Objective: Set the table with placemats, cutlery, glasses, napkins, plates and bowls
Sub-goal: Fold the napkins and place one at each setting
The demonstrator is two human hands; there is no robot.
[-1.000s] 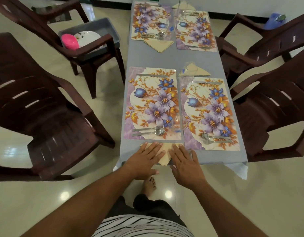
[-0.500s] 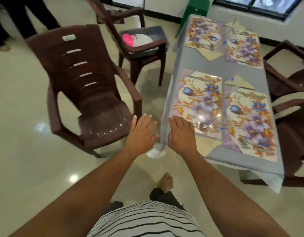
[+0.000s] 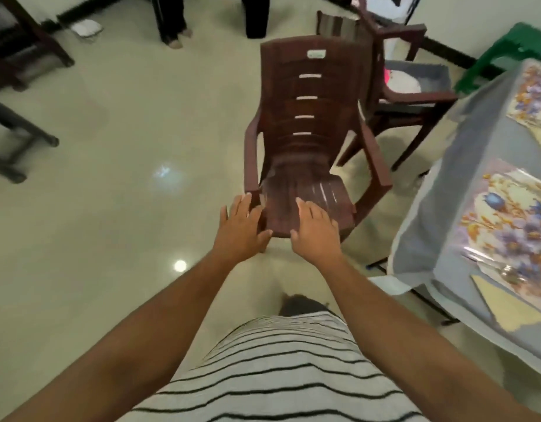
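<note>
The table [image 3: 439, 239], under a grey cloth, runs along the right edge. On it lie floral placemats [image 3: 506, 220], and a folded yellow napkin [image 3: 506, 309] sits at the near corner. My left hand [image 3: 242, 226] and my right hand [image 3: 315, 229] are held out in front of me with fingers straight, both empty, over the front of a brown plastic chair [image 3: 309, 132]. A second chair behind it carries a grey bin [image 3: 427, 77] holding a white plate [image 3: 404, 82] and something pink [image 3: 386, 76].
A green stool [image 3: 506, 53] stands beyond the table's far corner. Dark furniture legs [image 3: 16, 141] are at the left, and a person's feet [image 3: 175, 38] at the top. Glossy beige floor spreads to the left of the chair.
My view has swung left, away from the table. Both hands lifted off the napkin at the table's near edge and now hover by the front of the brown chair.
</note>
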